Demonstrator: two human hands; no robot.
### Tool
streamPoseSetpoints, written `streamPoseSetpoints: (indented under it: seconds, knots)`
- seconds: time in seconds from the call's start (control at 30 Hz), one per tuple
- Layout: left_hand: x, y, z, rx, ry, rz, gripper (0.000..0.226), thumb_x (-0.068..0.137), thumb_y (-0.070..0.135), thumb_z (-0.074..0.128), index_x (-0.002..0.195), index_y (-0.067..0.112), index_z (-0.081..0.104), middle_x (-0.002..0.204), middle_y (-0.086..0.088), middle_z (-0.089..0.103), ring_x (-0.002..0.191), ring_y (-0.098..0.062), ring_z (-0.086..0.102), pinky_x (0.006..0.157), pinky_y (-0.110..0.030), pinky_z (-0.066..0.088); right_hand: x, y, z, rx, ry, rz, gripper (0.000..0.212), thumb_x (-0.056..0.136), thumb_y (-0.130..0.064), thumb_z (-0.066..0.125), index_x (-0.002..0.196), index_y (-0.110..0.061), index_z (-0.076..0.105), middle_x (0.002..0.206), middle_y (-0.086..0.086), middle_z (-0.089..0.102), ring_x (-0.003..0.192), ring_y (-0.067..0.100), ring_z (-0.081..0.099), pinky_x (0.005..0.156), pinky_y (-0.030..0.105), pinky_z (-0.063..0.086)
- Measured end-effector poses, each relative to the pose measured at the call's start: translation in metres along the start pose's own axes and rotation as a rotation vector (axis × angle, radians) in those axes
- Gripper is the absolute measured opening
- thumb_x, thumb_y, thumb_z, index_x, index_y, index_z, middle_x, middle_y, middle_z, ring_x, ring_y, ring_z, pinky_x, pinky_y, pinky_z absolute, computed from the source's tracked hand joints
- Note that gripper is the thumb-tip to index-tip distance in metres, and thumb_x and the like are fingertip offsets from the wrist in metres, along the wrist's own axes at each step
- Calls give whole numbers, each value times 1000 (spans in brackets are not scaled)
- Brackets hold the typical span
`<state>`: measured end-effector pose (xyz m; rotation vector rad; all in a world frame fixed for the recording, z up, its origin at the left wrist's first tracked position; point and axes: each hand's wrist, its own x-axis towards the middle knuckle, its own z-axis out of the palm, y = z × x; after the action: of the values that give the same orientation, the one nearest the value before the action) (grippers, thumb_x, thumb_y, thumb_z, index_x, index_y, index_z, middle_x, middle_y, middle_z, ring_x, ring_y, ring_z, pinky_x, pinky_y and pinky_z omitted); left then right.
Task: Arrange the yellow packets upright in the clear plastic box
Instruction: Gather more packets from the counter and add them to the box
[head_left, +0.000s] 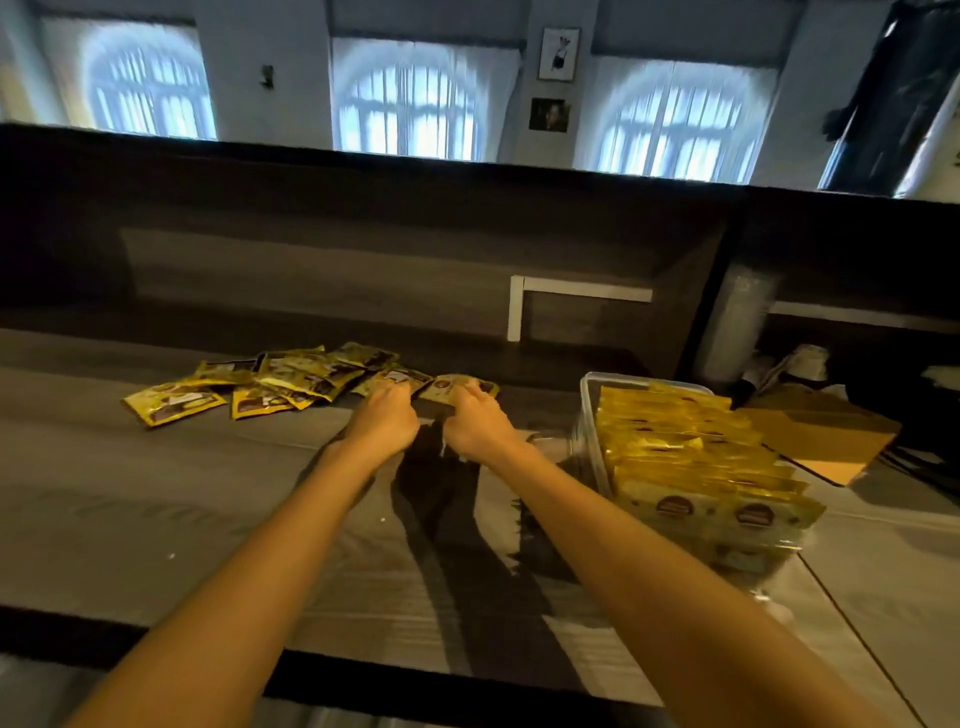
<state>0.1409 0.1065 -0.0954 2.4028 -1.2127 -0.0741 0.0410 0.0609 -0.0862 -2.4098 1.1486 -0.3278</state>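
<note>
My left hand (382, 415) and right hand (475, 420) each have fingers closed on a flat yellow packet (457, 388) at the near end of the loose pile (270, 384) on the table (156, 493). The clear box (589, 410), nearly full of upright glossy packets, sits to my right, nearer my right hand.

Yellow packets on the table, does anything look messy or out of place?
Yes. The loose yellow packets lie flat in an overlapping scatter left of the hands, not upright. The clear plastic box on the right holds a tidy upright row.
</note>
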Motion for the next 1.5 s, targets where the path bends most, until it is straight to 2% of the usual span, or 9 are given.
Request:
streamPoseSetpoints:
  seconds: [0.1, 0.33, 0.6, 0.77, 0.93, 1.1, 1.2, 1.33, 1.5]
  knots:
    - [21, -14, 14, 65, -88, 59, 46, 97, 10, 34, 144, 5, 30, 152, -14, 29, 141, -28, 25, 114, -38, 25, 20, 12, 12, -79, -48, 56, 52, 95, -24, 44, 143, -10, 29, 155, 8, 20, 145, 31, 13, 116, 54, 19]
    - [40, -22, 28, 204, -218, 23, 43, 100, 21, 25, 140, 9, 35, 148, -14, 33, 138, -30, 28, 115, -47, 21, 44, 16, 21, -174, -62, 193, 49, 98, -32, 37, 142, -10, 33, 150, 12, 32, 142, 32, 23, 116, 54, 14]
    - [15, -27, 12, 171, -228, 57, 34, 97, 14, 33, 121, 2, 53, 132, -20, 50, 120, -35, 48, 95, -41, 41, 15, 7, 15, -363, -61, 135, 46, 96, -26, 40, 138, -5, 41, 152, 17, 26, 142, 35, 20, 118, 54, 4]
    - [-27, -30, 3, 131, -126, 90, 24, 91, 7, 40, 93, -7, 60, 111, -28, 58, 104, -39, 53, 76, -40, 41, -24, 13, 10, -371, -68, 32, 43, 97, -22, 36, 132, 0, 46, 155, 21, 13, 144, 37, 9, 118, 49, 13]
    - [-67, -35, -6, 32, -64, 194, 26, 88, 10, 44, 69, 1, 59, 81, -25, 56, 88, -40, 58, 64, -42, 39, -65, 15, 2, -412, 29, -37, 31, 94, -11, 37, 111, 1, 59, 122, 19, 59, 113, 33, 55, 88, 36, 44]
    - [-85, -41, -14, -34, 30, 205, 42, 86, 18, 52, 47, 6, 42, 53, -15, 42, 59, -27, 42, 58, -39, 33, -88, 12, -3, -553, 63, -89, 28, 94, -14, 42, 115, -3, 58, 119, 14, 60, 110, 30, 57, 87, 35, 45]
    - [-87, -36, -15, -75, 61, 138, 39, 89, 27, 54, 62, 0, 57, 67, -19, 56, 72, -30, 53, 65, -41, 42, -91, 9, -9, -455, 90, -67, 27, 93, -14, 44, 112, -2, 58, 117, 15, 59, 109, 31, 57, 83, 34, 45]
    - [-87, -27, -8, 133, 38, -74, 61, 88, 49, 53, 130, 5, 44, 135, -18, 43, 125, -32, 40, 99, -42, 38, -81, 18, -7, -312, 136, 15, 42, 94, -31, 49, 124, -2, 49, 129, 18, 52, 121, 35, 48, 93, 39, 43]
    - [-86, -20, -6, 210, -113, -197, 74, 87, 58, 48, 140, 10, 34, 144, -17, 39, 133, -34, 35, 106, -44, 30, -71, 27, 0, -156, -28, 83, 60, 86, -38, 62, 132, -6, 38, 134, 18, 49, 123, 35, 46, 97, 43, 43]
